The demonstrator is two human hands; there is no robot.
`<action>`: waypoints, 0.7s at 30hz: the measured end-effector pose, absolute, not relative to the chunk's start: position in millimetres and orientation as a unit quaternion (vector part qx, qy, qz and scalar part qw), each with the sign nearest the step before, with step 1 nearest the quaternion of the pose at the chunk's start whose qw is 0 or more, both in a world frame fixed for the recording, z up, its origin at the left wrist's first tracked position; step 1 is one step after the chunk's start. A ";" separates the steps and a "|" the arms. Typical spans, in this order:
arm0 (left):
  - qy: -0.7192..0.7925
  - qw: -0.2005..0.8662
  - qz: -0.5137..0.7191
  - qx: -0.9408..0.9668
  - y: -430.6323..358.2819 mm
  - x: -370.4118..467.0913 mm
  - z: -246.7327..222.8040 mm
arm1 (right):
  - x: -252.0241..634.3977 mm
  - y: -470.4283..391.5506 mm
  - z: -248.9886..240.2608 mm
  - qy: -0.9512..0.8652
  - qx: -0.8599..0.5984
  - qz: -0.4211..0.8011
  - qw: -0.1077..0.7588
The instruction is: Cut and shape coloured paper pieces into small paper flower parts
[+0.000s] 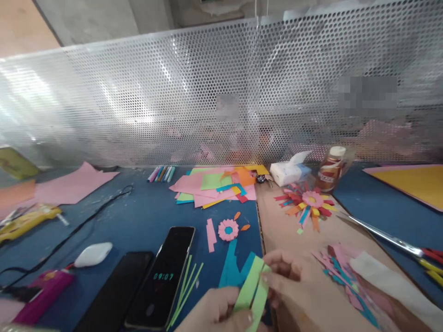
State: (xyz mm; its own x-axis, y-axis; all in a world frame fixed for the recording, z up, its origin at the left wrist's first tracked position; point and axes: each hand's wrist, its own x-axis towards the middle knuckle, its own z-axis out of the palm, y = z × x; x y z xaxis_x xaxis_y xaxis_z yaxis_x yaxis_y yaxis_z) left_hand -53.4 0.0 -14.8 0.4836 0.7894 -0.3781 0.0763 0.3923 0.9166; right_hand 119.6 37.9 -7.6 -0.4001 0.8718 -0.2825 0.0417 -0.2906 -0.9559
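Observation:
Two green paper strips (249, 289) lie side by side between my hands, low in the middle of the head view. My left hand (226, 309) pinches their lower ends, with the thumb on top. Near the upper ends, my right hand (287, 279) has its thumb and fingers closed on the strips. Blue paper pieces (231, 267) lie on the table just behind them. Beyond is a pink paper flower (228, 229) with a blue centre, beside two small orange petals (245, 227) and a cut pink paper piece (211, 235). Thin green strips (185, 293) lie left of my hands.
Two phones (162, 276) lie at left, near a white case (93, 254) and a black cable (86, 219). Stacked coloured paper (211, 184), a tissue pack (289, 173), a jar (330, 170) and a multicoloured paper flower (312, 199) stand behind. Scissors (391, 240) lie right, a perforated metal screen (207, 101) behind.

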 end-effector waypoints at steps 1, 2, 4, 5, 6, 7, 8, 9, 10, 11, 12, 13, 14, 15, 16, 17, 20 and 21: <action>0.439 0.724 0.260 0.464 -1.9 -53.4 -15.9 | 118.8 37.3 -4.6 -0.525 -0.460 0.642 0.316; 0.436 0.741 0.266 0.436 -3.7 -53.3 -17.1 | 118.1 37.0 -1.9 -0.544 -0.466 0.622 0.316; 0.426 0.771 0.279 0.382 -6.8 -52.5 -19.6 | 116.7 36.9 2.0 -0.583 -0.463 0.589 0.314; 0.415 0.782 0.291 0.363 -8.0 -51.9 -20.5 | 116.0 37.2 3.2 -0.598 -0.458 0.577 0.315; 0.402 0.790 0.305 0.348 -8.9 -51.2 -20.6 | 115.3 37.6 4.0 -0.609 -0.454 0.568 0.317; 0.393 0.794 0.321 0.333 -9.6 -50.6 -20.0 | 114.8 38.1 4.5 -0.617 -0.451 0.561 0.318; 0.387 0.797 0.338 0.318 -10.2 -49.9 -18.6 | 114.4 38.6 4.8 -0.624 -0.447 0.556 0.318; 0.384 0.795 0.355 0.306 -10.6 -49.4 -16.5 | 114.3 39.2 5.0 -0.629 -0.444 0.553 0.319; 0.384 0.793 0.370 0.295 -11.0 -49.1 -13.9 | 114.5 40.0 5.1 -0.633 -0.437 0.553 0.321; 0.383 0.791 0.380 0.288 -11.2 -48.9 -11.0 | 115.0 40.7 5.5 -0.636 -0.426 0.556 0.324; 0.381 0.792 0.384 0.283 -11.5 -48.9 -8.2 | 115.7 41.6 6.0 -0.639 -0.410 0.563 0.327; 0.379 0.795 0.382 0.281 -11.7 -49.1 -5.6 | 116.8 42.4 6.9 -0.642 -0.395 0.568 0.331; 0.377 0.800 0.374 0.282 -12.0 -49.4 -3.3 | 118.1 43.3 8.1 -0.646 -0.379 0.571 0.335; 0.376 0.804 0.365 0.282 -12.2 -49.8 -1.5 | 119.7 44.0 9.3 -0.652 -0.366 0.572 0.336; 0.378 0.805 0.357 0.285 -12.6 -50.3 -0.3 | 121.3 44.5 10.5 -0.660 -0.356 0.571 0.334; 0.382 0.804 0.352 0.289 -13.0 -50.8 0.5 | 122.8 44.9 11.3 -0.667 -0.353 0.566 0.332; 0.383 0.804 0.342 0.299 -14.0 -52.2 0.2 | 125.5 44.9 9.7 -0.689 -0.356 0.540 0.326; 0.380 0.807 0.335 0.303 -14.2 -52.5 -0.4 | 125.1 44.6 8.1 -0.700 -0.356 0.528 0.324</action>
State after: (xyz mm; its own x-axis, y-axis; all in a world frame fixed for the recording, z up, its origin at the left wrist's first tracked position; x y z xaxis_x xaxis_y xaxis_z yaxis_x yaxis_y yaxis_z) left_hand -52.5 -14.2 -0.4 0.4861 0.7712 -0.4111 -0.3101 0.5920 0.7439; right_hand 125.1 44.6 8.1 -0.5368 0.8402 0.0771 0.1565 0.1890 -0.9694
